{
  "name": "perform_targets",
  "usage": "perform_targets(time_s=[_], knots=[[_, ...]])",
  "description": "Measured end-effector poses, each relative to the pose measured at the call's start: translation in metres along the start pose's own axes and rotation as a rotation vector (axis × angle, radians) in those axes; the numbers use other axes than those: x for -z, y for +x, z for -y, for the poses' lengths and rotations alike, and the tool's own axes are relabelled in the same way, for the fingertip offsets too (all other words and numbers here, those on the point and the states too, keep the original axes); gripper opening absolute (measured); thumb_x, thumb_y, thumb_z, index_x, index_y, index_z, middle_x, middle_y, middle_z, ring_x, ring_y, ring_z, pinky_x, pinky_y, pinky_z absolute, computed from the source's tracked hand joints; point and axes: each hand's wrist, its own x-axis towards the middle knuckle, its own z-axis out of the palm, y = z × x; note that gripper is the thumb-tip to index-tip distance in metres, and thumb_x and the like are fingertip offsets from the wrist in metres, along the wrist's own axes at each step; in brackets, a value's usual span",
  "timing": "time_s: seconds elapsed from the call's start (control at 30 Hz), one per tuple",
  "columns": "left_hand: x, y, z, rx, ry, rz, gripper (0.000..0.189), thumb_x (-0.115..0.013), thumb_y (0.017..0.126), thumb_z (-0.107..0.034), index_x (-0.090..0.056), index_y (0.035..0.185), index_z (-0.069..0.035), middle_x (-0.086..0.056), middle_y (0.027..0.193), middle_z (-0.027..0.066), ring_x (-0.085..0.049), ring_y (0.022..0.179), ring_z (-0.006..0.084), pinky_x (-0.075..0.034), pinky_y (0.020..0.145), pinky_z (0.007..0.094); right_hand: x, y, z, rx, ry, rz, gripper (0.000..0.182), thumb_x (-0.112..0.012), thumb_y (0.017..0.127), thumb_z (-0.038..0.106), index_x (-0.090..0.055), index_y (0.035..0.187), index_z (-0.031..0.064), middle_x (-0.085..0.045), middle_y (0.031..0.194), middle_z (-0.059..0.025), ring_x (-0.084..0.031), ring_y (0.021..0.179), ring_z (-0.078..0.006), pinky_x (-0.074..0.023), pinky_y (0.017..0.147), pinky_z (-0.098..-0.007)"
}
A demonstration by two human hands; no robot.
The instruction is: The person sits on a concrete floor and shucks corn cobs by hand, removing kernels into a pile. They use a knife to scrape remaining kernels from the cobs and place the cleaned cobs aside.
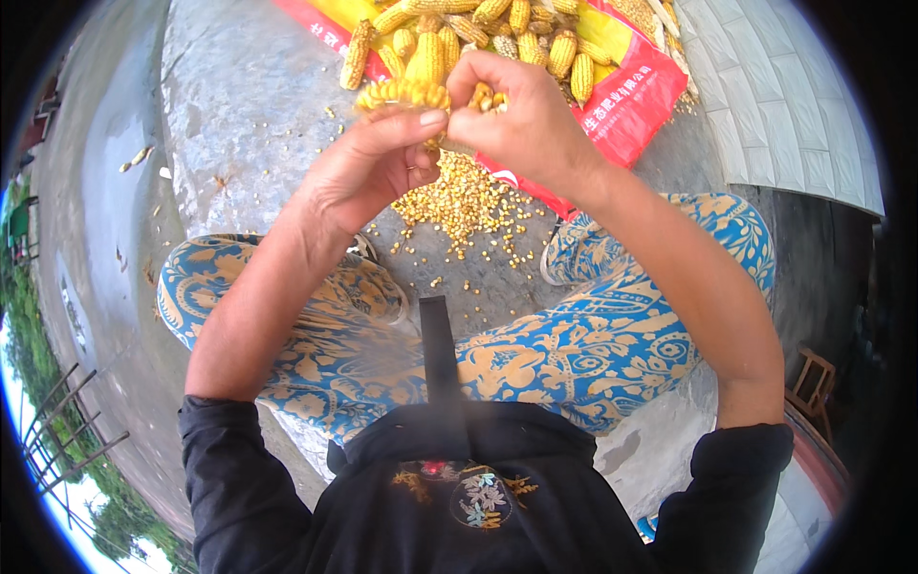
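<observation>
A yellow corn cob (405, 94), somewhat blurred, lies across the fingers of my left hand (384, 143), whose thumb presses along its near side. Against the cob's right end is my right hand (513, 118), curled, with loose corn kernels (488, 98) showing inside the fist. Whether the right fingers also grip the cob is hidden. Below both hands, a pile of shelled corn kernels (459, 197) spreads over the concrete floor between my feet.
Several unshelled corn cobs (531, 46) are heaped on a red and yellow printed sack (631, 107) beyond my hands. More corn lies by the pale tiled surface (782, 86) at the right. My patterned knees (208, 276) flank the kernels. A wooden frame (814, 384) stands at lower right.
</observation>
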Motion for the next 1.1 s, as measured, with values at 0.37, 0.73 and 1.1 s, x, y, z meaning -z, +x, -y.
perform_targets(time_s=[0.37,0.73,1.1], knots=[[-0.001,0.003,-0.005,-0.142,0.110,-0.086,0.014,-0.068,0.077,-0.018,-0.060,0.085,-0.011,-0.057,0.074,-0.0056,-0.051,0.063,0.0029,-0.043,0.061,0.0188,0.004,-0.004,0.017,-0.394,0.546,0.228,0.018,-0.059,0.075,0.015,-0.056,0.085,0.0011,-0.054,0.060,-0.0020,-0.050,0.049,-0.0057,-0.0352,0.042,-0.0189],[-0.006,0.003,-0.005,-0.224,0.288,-0.135,0.015,-0.073,0.072,-0.019,-0.061,0.075,-0.010,-0.059,0.069,-0.0031,-0.052,0.062,0.0053,-0.043,0.058,0.0192,0.001,-0.006,0.011,-0.413,0.822,0.155,0.012,-0.059,0.077,0.013,-0.055,0.080,0.0018,-0.052,0.063,-0.0005,-0.046,0.048,-0.0031,-0.0313,0.039,-0.0170],[-0.004,0.003,-0.006,-0.246,0.130,-0.156,0.010,-0.067,0.079,-0.015,-0.058,0.079,-0.010,-0.062,0.071,0.0006,-0.058,0.056,0.0096,-0.048,0.059,0.0232,0.007,-0.007,0.014,-0.479,0.832,0.199,0.016,-0.054,0.082,0.011,-0.052,0.096,0.0024,-0.052,0.068,-0.0018,-0.047,0.054,-0.0038,-0.0285,0.040,-0.0151]])
